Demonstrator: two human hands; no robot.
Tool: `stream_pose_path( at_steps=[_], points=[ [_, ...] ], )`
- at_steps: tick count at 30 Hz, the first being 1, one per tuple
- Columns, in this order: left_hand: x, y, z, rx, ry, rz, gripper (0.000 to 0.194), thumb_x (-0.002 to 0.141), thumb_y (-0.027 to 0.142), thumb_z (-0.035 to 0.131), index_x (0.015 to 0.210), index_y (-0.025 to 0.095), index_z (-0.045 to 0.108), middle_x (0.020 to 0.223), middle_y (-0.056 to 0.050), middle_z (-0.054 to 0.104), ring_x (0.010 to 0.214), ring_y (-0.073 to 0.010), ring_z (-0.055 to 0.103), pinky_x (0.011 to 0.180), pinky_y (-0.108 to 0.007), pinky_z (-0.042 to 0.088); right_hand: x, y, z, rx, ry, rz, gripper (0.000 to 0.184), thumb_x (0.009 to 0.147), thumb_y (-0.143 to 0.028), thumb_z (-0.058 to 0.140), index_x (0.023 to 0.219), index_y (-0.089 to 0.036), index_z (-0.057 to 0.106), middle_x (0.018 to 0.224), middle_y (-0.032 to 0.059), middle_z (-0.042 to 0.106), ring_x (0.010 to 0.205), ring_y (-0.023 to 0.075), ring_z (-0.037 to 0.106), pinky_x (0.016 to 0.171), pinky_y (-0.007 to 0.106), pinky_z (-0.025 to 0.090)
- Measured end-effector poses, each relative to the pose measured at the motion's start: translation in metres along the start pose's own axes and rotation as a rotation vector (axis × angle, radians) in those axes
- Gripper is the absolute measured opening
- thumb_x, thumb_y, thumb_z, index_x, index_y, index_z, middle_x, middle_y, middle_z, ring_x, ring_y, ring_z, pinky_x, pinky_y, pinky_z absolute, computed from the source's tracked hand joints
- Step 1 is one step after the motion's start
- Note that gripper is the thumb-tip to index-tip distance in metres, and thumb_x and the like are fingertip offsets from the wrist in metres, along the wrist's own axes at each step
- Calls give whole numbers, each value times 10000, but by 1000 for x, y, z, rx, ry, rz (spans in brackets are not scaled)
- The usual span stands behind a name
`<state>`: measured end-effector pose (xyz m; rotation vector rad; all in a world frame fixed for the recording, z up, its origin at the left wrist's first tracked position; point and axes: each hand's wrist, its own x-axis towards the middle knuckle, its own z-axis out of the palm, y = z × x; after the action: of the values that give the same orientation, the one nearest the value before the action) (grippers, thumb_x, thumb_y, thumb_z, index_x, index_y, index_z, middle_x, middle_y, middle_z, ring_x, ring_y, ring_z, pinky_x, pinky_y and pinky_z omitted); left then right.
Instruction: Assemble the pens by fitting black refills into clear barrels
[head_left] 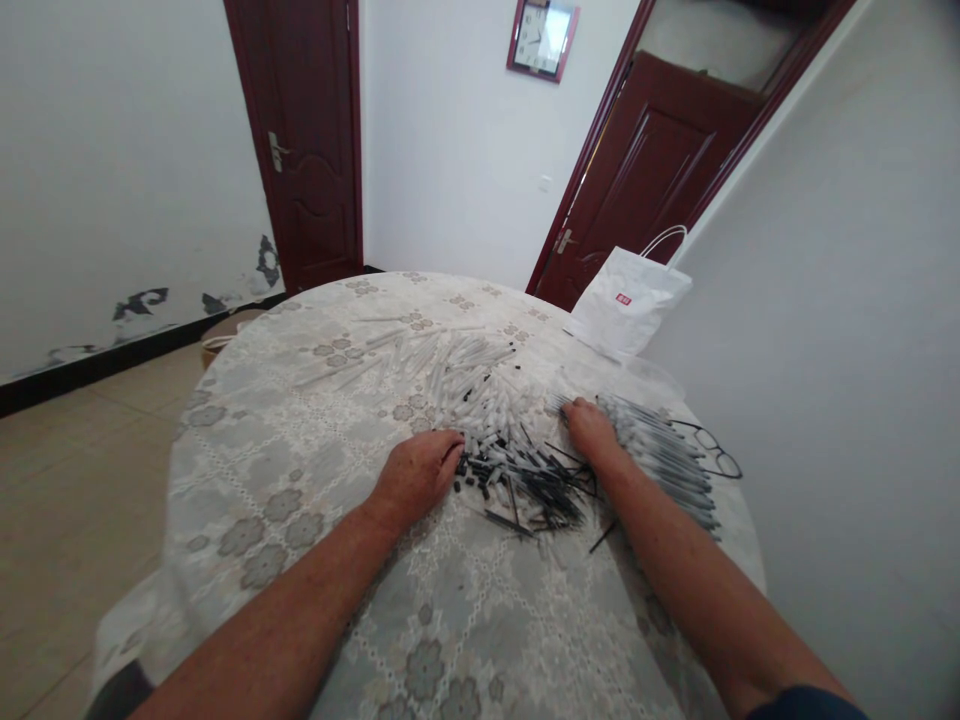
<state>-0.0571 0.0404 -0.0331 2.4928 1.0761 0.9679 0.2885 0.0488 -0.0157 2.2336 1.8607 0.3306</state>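
At the left edge of a pile of pen parts, my left hand (418, 474) is closed, its fingertips beside small black plugs (474, 466); what it pinches is hidden. My right hand (590, 430) is closed at the pile's right side, and slim pointed grey pens (559, 403) stick out past its fingertips. Black pen refills (551, 492) lie heaped between my hands. Beyond them spread whitish translucent pen barrels (480, 385). A row of grey pens (664, 455) lies side by side, to the right of my right hand.
A patterned cloth covers the round table (330, 560). Eyeglasses (720, 455) lie at its right edge, near the wall. At the back right stands a white paper bag (630, 295). Two dark red doors (311, 120) and a wall clock (541, 38) are behind.
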Motion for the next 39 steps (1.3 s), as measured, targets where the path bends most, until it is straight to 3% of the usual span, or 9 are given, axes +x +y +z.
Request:
stream_pose_path(
  at_steps=[13,21,24,30,34,39],
  points=[
    [0,-3,2,2,-4,11,243,972,297,454,1020,211,677,950,-66,736,892,-208,684,842,-317,501,-7,-3,-1,15,21,-9,289,978,-141,427,1184,-164,628,1159,140,583,1129,212,532,942,278,382],
    [0,-1,1,18,-5,-8,230,972,290,455,1008,218,670,947,-60,734,894,-199,683,849,-308,497,-18,-8,-25,40,52,46,348,946,-69,391,1200,-141,617,1133,176,601,1103,254,565,904,308,410],
    [0,-2,1,34,3,-29,229,970,300,458,1006,226,671,944,-57,732,892,-201,680,849,-312,497,-33,-13,-41,65,45,31,362,941,-73,381,1186,-149,636,1091,167,641,1041,249,607,870,308,419],
    [0,-10,1,59,63,-73,230,964,292,468,1040,219,673,989,-71,727,946,-217,665,892,-339,486,-88,-36,-62,248,-7,-147,249,953,-301,499,1092,-224,691,1021,83,709,981,209,645,833,262,421],
    [1,-12,-3,86,88,-104,218,954,283,483,1032,219,676,981,-73,726,940,-220,660,883,-343,488,-113,-53,-60,354,67,-210,245,948,-345,519,1077,-203,672,1037,81,683,983,202,630,852,257,419],
    [1,-12,-5,121,86,-122,209,939,270,493,1022,218,678,966,-73,724,936,-223,658,872,-341,494,-117,-70,-44,363,88,-205,195,942,-321,537,1044,-207,657,1037,79,638,952,193,617,822,254,427]
  ],
)
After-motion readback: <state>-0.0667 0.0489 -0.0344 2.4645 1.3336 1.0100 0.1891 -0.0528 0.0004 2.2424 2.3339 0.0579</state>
